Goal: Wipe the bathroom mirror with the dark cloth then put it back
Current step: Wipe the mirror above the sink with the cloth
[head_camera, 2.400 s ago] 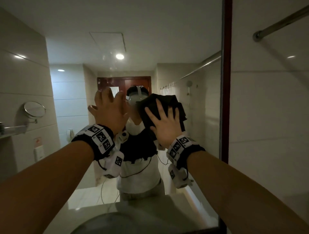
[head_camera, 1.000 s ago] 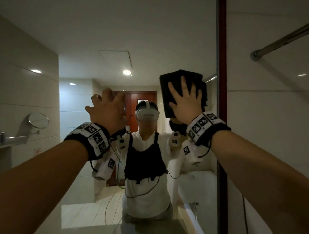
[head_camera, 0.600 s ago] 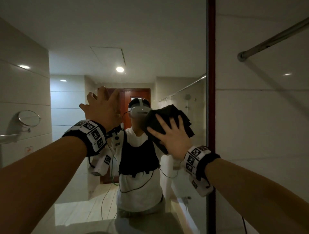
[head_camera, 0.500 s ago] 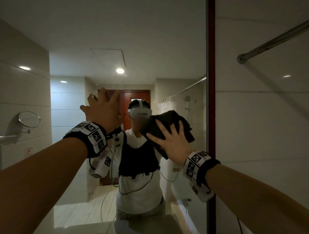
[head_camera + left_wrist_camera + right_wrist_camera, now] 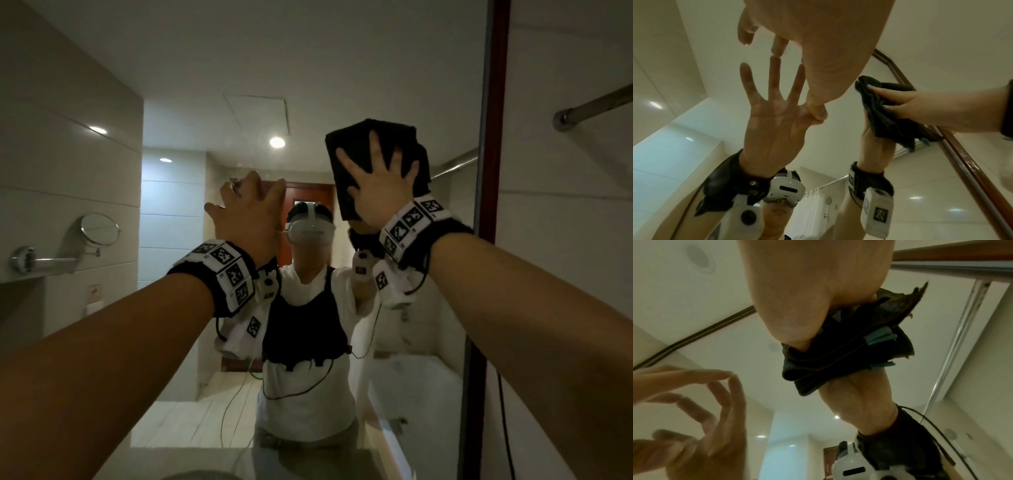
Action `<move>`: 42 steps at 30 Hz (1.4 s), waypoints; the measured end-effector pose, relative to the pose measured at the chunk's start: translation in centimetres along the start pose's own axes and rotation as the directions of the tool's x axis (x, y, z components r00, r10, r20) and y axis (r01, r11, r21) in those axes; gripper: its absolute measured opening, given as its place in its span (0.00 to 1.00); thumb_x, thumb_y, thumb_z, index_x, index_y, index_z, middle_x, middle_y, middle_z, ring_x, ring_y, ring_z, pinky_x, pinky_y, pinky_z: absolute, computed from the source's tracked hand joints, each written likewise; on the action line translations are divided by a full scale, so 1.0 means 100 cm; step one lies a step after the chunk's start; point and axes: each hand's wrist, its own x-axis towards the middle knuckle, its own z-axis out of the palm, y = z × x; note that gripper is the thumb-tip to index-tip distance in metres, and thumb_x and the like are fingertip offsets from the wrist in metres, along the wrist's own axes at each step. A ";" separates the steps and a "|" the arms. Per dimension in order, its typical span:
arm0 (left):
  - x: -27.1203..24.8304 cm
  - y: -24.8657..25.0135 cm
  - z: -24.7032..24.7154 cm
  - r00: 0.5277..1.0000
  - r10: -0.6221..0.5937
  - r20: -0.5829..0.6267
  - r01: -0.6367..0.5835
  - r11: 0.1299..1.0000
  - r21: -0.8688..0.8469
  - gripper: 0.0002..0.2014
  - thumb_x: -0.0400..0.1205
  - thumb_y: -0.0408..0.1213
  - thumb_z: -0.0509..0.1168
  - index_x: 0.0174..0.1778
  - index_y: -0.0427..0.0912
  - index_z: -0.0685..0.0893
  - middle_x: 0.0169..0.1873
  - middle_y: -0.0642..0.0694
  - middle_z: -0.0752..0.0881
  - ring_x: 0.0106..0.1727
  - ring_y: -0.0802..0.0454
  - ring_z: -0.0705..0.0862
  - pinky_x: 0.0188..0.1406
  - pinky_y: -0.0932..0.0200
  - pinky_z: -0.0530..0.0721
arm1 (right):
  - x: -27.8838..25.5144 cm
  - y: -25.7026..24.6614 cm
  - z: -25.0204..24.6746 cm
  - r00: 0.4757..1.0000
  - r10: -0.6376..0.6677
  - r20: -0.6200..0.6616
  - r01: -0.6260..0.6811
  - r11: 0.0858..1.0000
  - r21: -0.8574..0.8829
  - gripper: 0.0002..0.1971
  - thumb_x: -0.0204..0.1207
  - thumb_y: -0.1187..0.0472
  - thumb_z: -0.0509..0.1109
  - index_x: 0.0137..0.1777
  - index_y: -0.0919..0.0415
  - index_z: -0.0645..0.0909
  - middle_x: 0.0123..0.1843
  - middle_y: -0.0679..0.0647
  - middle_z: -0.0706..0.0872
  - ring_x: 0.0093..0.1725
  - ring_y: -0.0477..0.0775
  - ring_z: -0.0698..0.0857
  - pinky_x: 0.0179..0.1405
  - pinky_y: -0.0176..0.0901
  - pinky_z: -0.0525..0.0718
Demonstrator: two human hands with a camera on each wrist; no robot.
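The mirror (image 5: 205,85) fills most of the head view, with its dark red frame (image 5: 493,120) along the right side. My right hand (image 5: 380,185) presses the folded dark cloth (image 5: 352,144) flat against the upper right of the glass, fingers spread and straight. In the right wrist view the cloth (image 5: 849,353) is bunched under my palm (image 5: 807,288). My left hand (image 5: 250,212) is raised to the left of it at head height. Its straight fingertips (image 5: 777,47) touch the glass and hold nothing. The left wrist view shows the cloth (image 5: 879,116) close to the frame.
A round shaving mirror (image 5: 99,229) on an arm and a metal shelf (image 5: 44,263) are on the left wall. A metal rail (image 5: 596,106) juts from the tiled wall right of the frame. The counter edge (image 5: 308,462) lies below my arms.
My right hand has slid the cloth up the glass from about head height to the upper right, near the frame. My left hand has stayed on the mirror.
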 end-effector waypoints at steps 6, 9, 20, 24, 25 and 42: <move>0.001 0.002 -0.002 1.000 -0.006 -0.009 0.006 1.000 0.027 0.43 0.64 0.51 0.76 0.74 0.61 0.63 0.74 0.41 0.65 0.68 0.24 0.70 0.57 0.21 0.74 | -0.022 0.005 0.012 0.998 -0.066 0.012 0.066 0.998 -0.017 0.36 0.86 0.45 0.57 0.83 0.29 0.36 0.87 0.53 0.28 0.85 0.75 0.39 0.78 0.83 0.44; 0.002 0.001 -0.008 1.000 0.007 0.010 -0.008 0.999 0.037 0.42 0.63 0.53 0.75 0.73 0.63 0.62 0.72 0.40 0.66 0.65 0.26 0.71 0.57 0.22 0.74 | -0.052 0.006 0.026 0.993 -0.115 0.034 0.116 0.992 -0.046 0.36 0.86 0.44 0.57 0.83 0.29 0.34 0.87 0.53 0.27 0.85 0.76 0.41 0.78 0.83 0.46; 0.009 0.019 -0.029 0.993 0.087 0.078 -0.091 0.995 0.052 0.35 0.66 0.56 0.75 0.68 0.54 0.72 0.75 0.43 0.59 0.79 0.34 0.57 0.62 0.20 0.70 | -0.138 0.022 0.058 0.964 -0.204 0.172 0.221 0.972 -0.083 0.36 0.86 0.43 0.55 0.82 0.28 0.31 0.87 0.56 0.28 0.84 0.76 0.46 0.78 0.82 0.43; 0.016 0.021 -0.033 0.996 0.084 0.020 -0.084 0.996 -0.003 0.25 0.73 0.52 0.68 0.66 0.52 0.76 0.70 0.44 0.68 0.72 0.36 0.67 0.60 0.28 0.71 | -0.131 0.019 0.053 0.967 -0.195 0.161 0.209 0.975 -0.072 0.36 0.87 0.43 0.54 0.82 0.28 0.31 0.87 0.55 0.27 0.84 0.76 0.44 0.78 0.81 0.41; 0.018 0.021 -0.033 0.997 0.078 0.000 -0.078 0.997 0.001 0.24 0.75 0.50 0.68 0.66 0.51 0.77 0.69 0.44 0.70 0.70 0.35 0.69 0.61 0.30 0.72 | -0.122 0.018 0.050 0.971 -0.188 0.146 0.199 0.978 -0.066 0.35 0.87 0.43 0.54 0.82 0.28 0.32 0.87 0.55 0.28 0.84 0.76 0.45 0.78 0.81 0.41; 0.042 0.016 -0.035 0.995 0.092 -0.028 -0.088 0.989 0.122 0.36 0.63 0.48 0.77 0.67 0.51 0.73 0.64 0.43 0.70 0.65 0.37 0.70 0.63 0.29 0.71 | 0.033 -0.006 -0.024 0.998 -0.066 0.018 0.066 0.998 -0.008 0.33 0.87 0.44 0.55 0.82 0.26 0.37 0.87 0.50 0.29 0.85 0.74 0.39 0.78 0.82 0.40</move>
